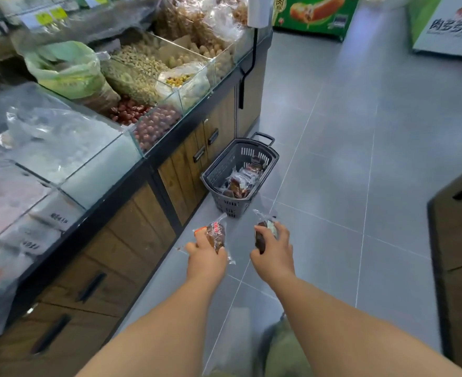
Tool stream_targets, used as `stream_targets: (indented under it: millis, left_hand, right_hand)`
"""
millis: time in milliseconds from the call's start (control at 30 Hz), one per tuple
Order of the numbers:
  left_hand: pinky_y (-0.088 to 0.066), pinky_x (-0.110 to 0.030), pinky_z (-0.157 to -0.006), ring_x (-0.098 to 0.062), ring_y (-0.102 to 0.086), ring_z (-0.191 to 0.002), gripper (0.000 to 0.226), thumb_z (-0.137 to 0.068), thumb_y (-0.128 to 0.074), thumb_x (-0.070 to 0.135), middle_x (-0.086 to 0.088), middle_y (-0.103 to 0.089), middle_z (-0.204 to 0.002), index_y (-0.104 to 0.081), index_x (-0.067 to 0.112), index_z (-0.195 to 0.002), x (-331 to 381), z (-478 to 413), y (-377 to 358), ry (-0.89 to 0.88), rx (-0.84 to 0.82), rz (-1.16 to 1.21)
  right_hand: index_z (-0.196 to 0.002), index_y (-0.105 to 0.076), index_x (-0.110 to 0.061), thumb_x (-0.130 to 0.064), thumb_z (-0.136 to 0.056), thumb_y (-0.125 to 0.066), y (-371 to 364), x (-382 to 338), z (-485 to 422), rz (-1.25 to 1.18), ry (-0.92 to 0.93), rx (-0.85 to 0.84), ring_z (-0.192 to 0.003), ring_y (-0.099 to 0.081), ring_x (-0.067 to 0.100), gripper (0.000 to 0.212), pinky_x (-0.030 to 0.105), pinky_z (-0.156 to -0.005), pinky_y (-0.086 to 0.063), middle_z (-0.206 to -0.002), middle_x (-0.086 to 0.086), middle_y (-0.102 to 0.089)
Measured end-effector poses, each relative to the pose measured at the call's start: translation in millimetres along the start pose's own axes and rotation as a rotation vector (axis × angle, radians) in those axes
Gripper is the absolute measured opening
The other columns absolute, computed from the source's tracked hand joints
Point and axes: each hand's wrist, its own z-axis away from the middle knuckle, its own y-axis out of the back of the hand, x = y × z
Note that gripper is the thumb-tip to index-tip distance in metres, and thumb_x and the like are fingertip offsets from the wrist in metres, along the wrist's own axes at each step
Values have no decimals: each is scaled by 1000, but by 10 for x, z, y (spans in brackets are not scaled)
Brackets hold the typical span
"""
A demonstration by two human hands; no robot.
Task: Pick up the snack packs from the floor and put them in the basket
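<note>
Left hand (206, 257) curls its fingers round a clear-wrapped snack pack (216, 234) with a dark brown filling and a red label, the crimped ends of the wrapper sticking out past the fingers. Right hand (274, 254) grips a second snack pack (262, 239), dark brown with a pale patch, its clear top flap standing up above the fingers. Both hands are held out side by side above the grey tiled floor (360, 159), a little apart.

Just beyond them a dark grey plastic basket (229, 206) with slotted walls stands on the floor, its handle on the far side. More packs of the same kind (240, 183) lie heaped in its bottom. The basket sits close against the wooden doors of a long desk (175, 183) on the left, whose glass bins hold red dates (129, 112), pale nuts (142, 63) and bagged goods. A green freezer cabinet (316, 14) stands far off, and a dark cabinet (458, 254) at the right edge.
</note>
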Motion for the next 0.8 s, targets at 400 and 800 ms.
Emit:
stream_targets:
  millis: [400,800]
  left_hand:
    - [-44,-37,-87,-30,-52,-98,54,-95,-48,26,-9,-28,-120,-17,25,-139,1758,-1368,-502,88,37,102]
    - [-43,-36,-81,-29,-50,-90,55,-95,-49,29,-12,-31,-128,-20,26,-141,2871,-2809,-846,169,23,175]
  right_hand:
    - [-133,-44,-41,-21,-85,-56,874,-8,-2281,66,82,-57,-129,-32,28,53,40,-108,-36,-153,-13,-8]
    - [-132,-47,-38,-21,-85,-58,1270,-314,-4210,121,126,-126,-128,-35,29,51,38,-109,-34,-153,-10,-11]
